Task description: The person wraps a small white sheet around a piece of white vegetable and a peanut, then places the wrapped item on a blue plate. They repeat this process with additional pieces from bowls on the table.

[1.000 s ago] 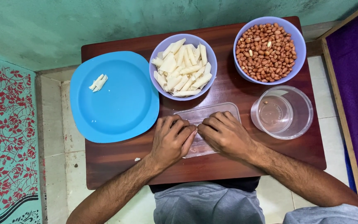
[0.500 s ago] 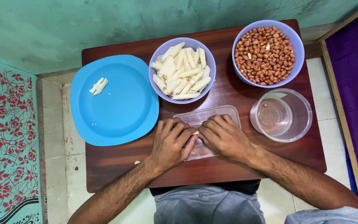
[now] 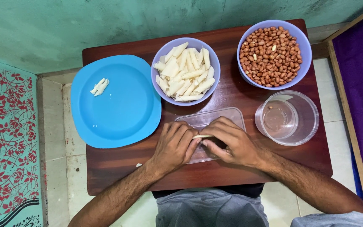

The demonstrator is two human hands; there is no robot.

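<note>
My left hand and my right hand meet over a clear rectangular plastic tray near the front of a small dark wooden table. Both grip one pale white strip between their fingertips. Just behind the hands stands a lilac bowl full of the same white strips. On the left, a blue plate carries a few short white pieces near its far rim.
A second lilac bowl full of peanuts sits at the back right. A clear round plastic container stands right of the tray. A small white crumb lies near the table's front. A patterned mat covers the floor on the left.
The hands have stayed over the tray, with only small finger shifts. The white strip now shows between the fingertips.
</note>
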